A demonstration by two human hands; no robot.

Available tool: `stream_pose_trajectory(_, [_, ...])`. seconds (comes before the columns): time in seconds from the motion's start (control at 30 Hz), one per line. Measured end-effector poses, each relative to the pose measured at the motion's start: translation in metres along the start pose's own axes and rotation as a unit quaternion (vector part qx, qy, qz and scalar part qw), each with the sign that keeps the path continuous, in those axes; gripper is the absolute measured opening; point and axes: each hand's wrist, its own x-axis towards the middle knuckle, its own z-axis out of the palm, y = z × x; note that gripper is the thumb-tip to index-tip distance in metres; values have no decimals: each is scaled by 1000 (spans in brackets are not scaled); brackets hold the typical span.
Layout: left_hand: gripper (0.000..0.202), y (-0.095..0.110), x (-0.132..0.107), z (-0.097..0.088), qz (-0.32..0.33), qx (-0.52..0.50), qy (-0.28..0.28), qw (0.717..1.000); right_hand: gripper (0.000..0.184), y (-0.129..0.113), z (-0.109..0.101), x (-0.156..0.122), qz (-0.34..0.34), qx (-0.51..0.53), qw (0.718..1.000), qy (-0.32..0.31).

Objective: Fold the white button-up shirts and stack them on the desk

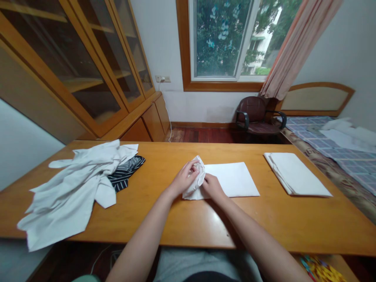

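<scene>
A white cloth [232, 180] lies folded into a flat rectangle in the middle of the table. Its left end is lifted and curled up between my two hands. My left hand [186, 176] is closed around this raised end, thumb and fingers pinching the fabric. Against the lower right of the same bunched part, my right hand [212, 186] grips the cloth with its fingers partly hidden beneath it. To the right sits a neat stack of folded white cloth [296, 174]. At the left, a loose heap of white cloth [73, 188] partly covers a black-and-white striped cloth [126, 172].
The wooden table [164, 231] spans the view. Beyond it are a glass-door cabinet [96, 70] at left, a brown armchair [255, 117] under the window, and a bed [337, 137] at right. Something yellow and multicoloured [321, 270] lies below the table's front edge.
</scene>
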Motion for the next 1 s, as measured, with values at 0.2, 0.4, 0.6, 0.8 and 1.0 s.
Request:
stream_pose_trajectory(0.2, [37, -39, -12, 10, 38, 134, 75, 987, 45, -3, -26, 3, 181, 285, 941, -13])
stream_pose_trajectory(0.4, [38, -50, 3, 7, 32, 257, -46, 965, 69, -2, -17, 1, 145, 177, 973, 6])
stream_pose_trajectory(0.6, [50, -49, 21, 9, -45, 340, -154, 926, 91, 18, -24, -8, 156, 121, 980, -1])
stream_pose_trajectory(0.8, [55, -55, 22, 17, -66, 388, -143, 908, 82, 11, -35, -15, 129, -97, 987, -13])
stream_pose_trajectory(1.0, [58, -53, 23, 16, -53, 406, -151, 900, 22, -10, -47, -19, -119, -253, 960, 14])
